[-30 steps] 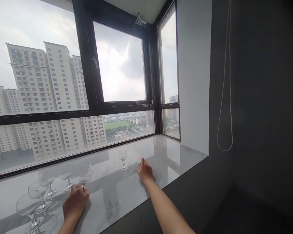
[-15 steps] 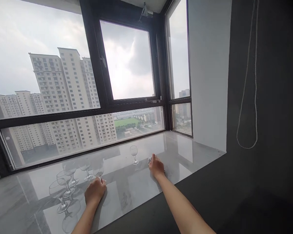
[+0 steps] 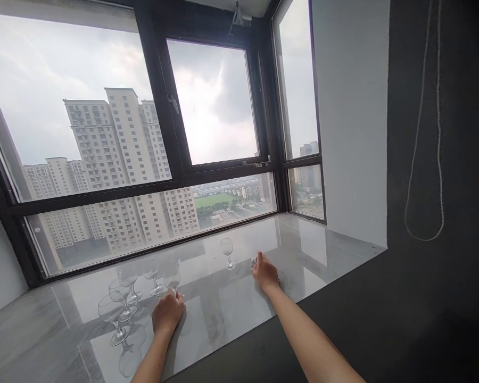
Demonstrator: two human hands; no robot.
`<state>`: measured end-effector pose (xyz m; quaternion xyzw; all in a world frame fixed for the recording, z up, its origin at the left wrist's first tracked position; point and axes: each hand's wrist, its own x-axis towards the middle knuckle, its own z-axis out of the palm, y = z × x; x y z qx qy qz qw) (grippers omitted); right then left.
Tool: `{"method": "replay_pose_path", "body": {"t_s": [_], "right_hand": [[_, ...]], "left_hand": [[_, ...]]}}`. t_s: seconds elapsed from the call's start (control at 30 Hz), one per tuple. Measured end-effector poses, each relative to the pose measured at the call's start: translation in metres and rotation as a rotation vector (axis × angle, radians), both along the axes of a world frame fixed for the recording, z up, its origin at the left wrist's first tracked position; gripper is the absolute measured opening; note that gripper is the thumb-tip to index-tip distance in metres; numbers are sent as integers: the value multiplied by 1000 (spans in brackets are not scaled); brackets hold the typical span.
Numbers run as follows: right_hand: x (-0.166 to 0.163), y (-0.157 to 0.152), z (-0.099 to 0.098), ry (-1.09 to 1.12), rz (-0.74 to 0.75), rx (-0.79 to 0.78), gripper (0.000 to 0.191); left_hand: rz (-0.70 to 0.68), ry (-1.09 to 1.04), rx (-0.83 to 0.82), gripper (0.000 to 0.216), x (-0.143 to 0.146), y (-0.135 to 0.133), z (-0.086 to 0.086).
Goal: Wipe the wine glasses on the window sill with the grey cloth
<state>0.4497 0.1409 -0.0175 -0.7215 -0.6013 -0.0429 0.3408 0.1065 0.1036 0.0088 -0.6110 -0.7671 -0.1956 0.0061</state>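
Observation:
My left hand point(image 3: 167, 313) is closed around the lower stem of a clear wine glass point(image 3: 172, 274), which stands upright on the glossy grey windowsill point(image 3: 211, 319). To its left, several more stemmed wine glasses, including a front one point(image 3: 115, 319), stand in a curved group. Farther right, my right hand point(image 3: 265, 272) rests on the sill with its fingers curled. A small greyish bit shows past these fingers, but what it belongs to is hidden. Between and beyond both hands, a single wine glass point(image 3: 227, 254) stands upright by itself.
A dark-framed window point(image 3: 223, 169) rises behind the sill, with tall buildings outside. The sill's front edge point(image 3: 239, 334) runs diagonally above a dark wall. At right, a looped blind cord point(image 3: 440, 159) hangs against another dark wall.
The view has turned slightly left, so everything sits farther right in the picture. Both hands keep their places on the sill, and the glasses have not visibly moved.

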Motion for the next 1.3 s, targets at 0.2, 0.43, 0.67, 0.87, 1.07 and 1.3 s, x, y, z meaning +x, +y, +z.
{"method": "replay_pose_path", "body": {"t_s": [0.2, 0.43, 0.67, 0.87, 1.07, 1.3], "right_hand": [[1, 1, -1, -22, 5, -4, 48], [1, 3, -3, -27, 6, 1, 48], [1, 3, -3, -28, -2, 0, 46], [1, 4, -4, -27, -11, 4, 48], [1, 6, -6, -35, -15, 4, 47], [2, 7, -7, -38, -11, 11, 47]], "left_hand": [[-9, 34, 30, 30, 1, 0, 0], [-29, 113, 51, 29, 1, 1, -2], [-25, 134, 58, 30, -1, 7, -8], [-37, 134, 68, 31, -5, 12, -14], [-55, 111, 71, 30, -5, 13, -13], [-65, 66, 84, 29, -6, 14, -15]]}}
